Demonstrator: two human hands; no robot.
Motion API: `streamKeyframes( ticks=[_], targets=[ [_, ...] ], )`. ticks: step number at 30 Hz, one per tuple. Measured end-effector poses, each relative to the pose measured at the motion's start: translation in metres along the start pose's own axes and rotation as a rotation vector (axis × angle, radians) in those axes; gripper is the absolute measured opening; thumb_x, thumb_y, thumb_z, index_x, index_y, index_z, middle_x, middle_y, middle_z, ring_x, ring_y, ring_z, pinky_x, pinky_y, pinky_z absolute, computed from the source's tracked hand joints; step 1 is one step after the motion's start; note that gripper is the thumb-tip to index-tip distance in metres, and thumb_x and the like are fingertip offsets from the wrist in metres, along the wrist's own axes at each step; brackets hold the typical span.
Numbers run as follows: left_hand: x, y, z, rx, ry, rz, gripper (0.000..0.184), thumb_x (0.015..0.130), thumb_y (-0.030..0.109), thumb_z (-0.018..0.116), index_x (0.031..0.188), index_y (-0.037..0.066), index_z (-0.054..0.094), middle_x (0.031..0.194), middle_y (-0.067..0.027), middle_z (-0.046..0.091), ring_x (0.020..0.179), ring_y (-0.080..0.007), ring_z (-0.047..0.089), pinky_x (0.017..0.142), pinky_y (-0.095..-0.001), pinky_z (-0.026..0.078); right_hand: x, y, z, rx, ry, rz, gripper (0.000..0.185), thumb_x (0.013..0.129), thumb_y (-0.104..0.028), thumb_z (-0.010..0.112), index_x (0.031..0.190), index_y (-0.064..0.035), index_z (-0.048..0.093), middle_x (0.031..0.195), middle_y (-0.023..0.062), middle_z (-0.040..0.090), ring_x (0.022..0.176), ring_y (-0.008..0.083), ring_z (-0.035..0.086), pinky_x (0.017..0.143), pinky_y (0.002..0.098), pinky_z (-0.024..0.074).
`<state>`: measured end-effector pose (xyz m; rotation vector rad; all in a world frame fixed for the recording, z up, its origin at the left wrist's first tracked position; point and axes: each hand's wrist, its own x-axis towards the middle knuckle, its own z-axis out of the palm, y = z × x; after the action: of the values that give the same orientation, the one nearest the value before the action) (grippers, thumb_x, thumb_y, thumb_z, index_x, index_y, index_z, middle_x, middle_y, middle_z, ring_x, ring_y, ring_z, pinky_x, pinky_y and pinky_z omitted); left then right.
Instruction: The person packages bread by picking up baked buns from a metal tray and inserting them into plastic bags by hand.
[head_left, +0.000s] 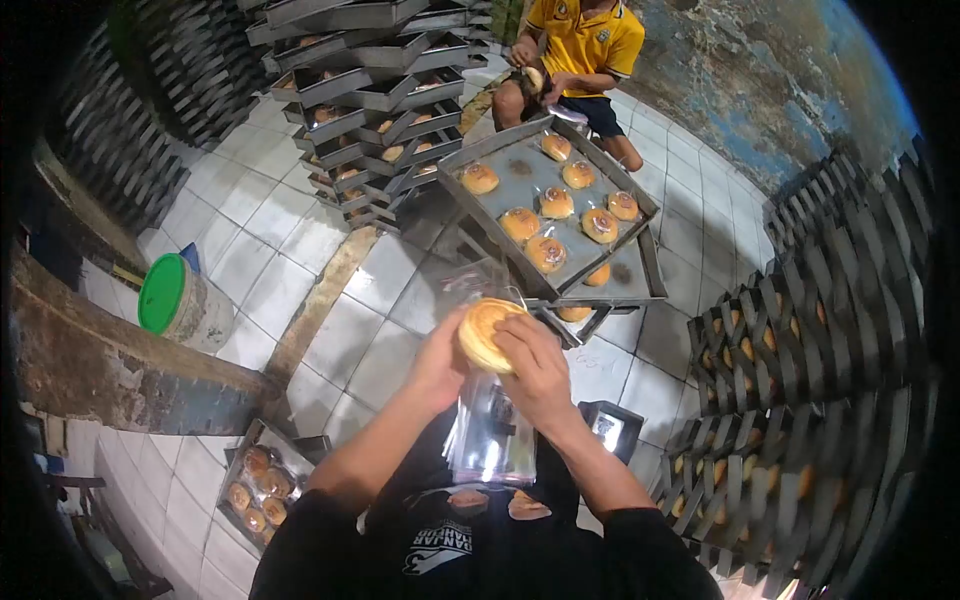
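A round golden bun [487,333] is held between my two hands at the middle of the view. My left hand [440,358] grips its left side, and my right hand [534,368] has its fingers over the right side. Clear plastic [470,283] shows just behind the bun. A stack of clear plastic bags [492,435] lies on my lap below my hands. Ahead, a metal tray [520,260] holds several buns, some in clear wrapping, and rests on other trays.
A co-worker in a yellow shirt [590,40] sits beyond the trays. Tall tray stacks [375,90] stand ahead and at the right [800,340]. A bucket with a green lid [195,310] is at the left. Another tray of buns [240,455] lies at lower left.
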<state>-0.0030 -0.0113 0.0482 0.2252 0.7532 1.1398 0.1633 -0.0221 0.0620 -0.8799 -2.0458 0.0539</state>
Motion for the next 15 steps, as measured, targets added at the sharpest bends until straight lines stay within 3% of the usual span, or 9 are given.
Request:
streamKeyframes(
  ticks=[3, 4, 7, 8, 11, 12, 15],
  targets=[
    [-0.001, 0.012, -0.037, -0.102, -0.075, -0.019, 0.037, 0.104, 0.036, 0.053, 0.123, 0.006, 0.062, 0.126, -0.0088, 0.067, 0.114, -0.0222, 0.065, 0.102, -0.0404, 0.050, 0.000, -0.025, 0.033, 0.153, -0.092, 0.050, 0.050, 0.064, 0.005, 0.080, 0.111, -0.0051, 0.067, 0.113, 0.0111, 0.068, 0.114, 0.0314, 0.065, 0.101, 0.0455, 0.0502],
    [-0.001, 0.013, -0.044, -0.190, -0.031, -0.032, 0.037, 0.104, 0.032, 0.049, 0.123, 0.004, 0.063, 0.123, -0.0116, 0.069, 0.117, -0.0256, 0.064, 0.104, -0.0416, 0.049, -0.004, -0.026, 0.046, 0.150, -0.136, 0.059, 0.048, 0.067, 0.001, 0.080, 0.113, -0.0068, 0.068, 0.111, 0.0103, 0.069, 0.114, 0.0297, 0.065, 0.105, 0.0488, 0.0459],
    [-0.012, -0.005, -0.042, -0.188, 0.132, 0.225, 0.040, 0.102, 0.037, 0.052, 0.120, 0.004, 0.064, 0.117, -0.0132, 0.070, 0.112, -0.0293, 0.066, 0.103, -0.0429, 0.050, 0.003, -0.031, 0.060, 0.115, -0.089, 0.140, 0.041, 0.072, -0.004, 0.079, 0.112, -0.0076, 0.068, 0.113, 0.0093, 0.069, 0.115, 0.0292, 0.065, 0.110, 0.0534, 0.0404],
    [-0.013, -0.002, -0.045, -0.277, 0.111, 0.115, 0.041, 0.103, 0.040, 0.051, 0.120, 0.004, 0.064, 0.116, -0.0132, 0.070, 0.111, -0.0301, 0.066, 0.103, -0.0426, 0.050, 0.002, -0.039, 0.060, 0.155, -0.236, 0.197, 0.044, 0.079, -0.007, 0.076, 0.122, -0.0061, 0.064, 0.126, 0.0138, 0.066, 0.124, 0.0329, 0.060, 0.115, 0.0576, 0.0332],
    [0.013, 0.017, -0.102, -0.229, -0.224, 0.049, 0.044, 0.105, 0.044, 0.049, 0.121, 0.006, 0.064, 0.118, -0.0112, 0.070, 0.114, -0.0285, 0.065, 0.104, -0.0422, 0.049, -0.018, -0.053, 0.075, 0.268, -0.349, 0.203, 0.053, 0.084, -0.004, 0.070, 0.135, -0.0032, 0.056, 0.141, 0.0200, 0.056, 0.134, 0.0373, 0.052, 0.118, 0.0600, 0.0280],
    [0.007, 0.011, -0.087, -0.188, -0.081, 0.079, 0.046, 0.105, 0.044, 0.047, 0.128, 0.006, 0.061, 0.126, -0.0124, 0.067, 0.119, -0.0285, 0.062, 0.107, -0.0435, 0.048, -0.022, -0.040, 0.085, 0.132, -0.409, 0.092, 0.065, 0.085, -0.002, 0.067, 0.146, -0.0006, 0.045, 0.149, 0.0238, 0.048, 0.141, 0.0400, 0.045, 0.120, 0.0623, 0.0237],
    [-0.009, -0.047, -0.041, 0.120, 0.108, 0.287, 0.047, 0.105, 0.044, 0.050, 0.135, 0.009, 0.056, 0.127, -0.0130, 0.066, 0.120, -0.0294, 0.062, 0.108, -0.0457, 0.046, -0.009, -0.014, 0.071, -0.078, -0.402, 0.091, 0.068, 0.082, -0.003, 0.068, 0.146, -0.0002, 0.044, 0.148, 0.0238, 0.049, 0.142, 0.0389, 0.044, 0.119, 0.0636, 0.0238]
  ],
)
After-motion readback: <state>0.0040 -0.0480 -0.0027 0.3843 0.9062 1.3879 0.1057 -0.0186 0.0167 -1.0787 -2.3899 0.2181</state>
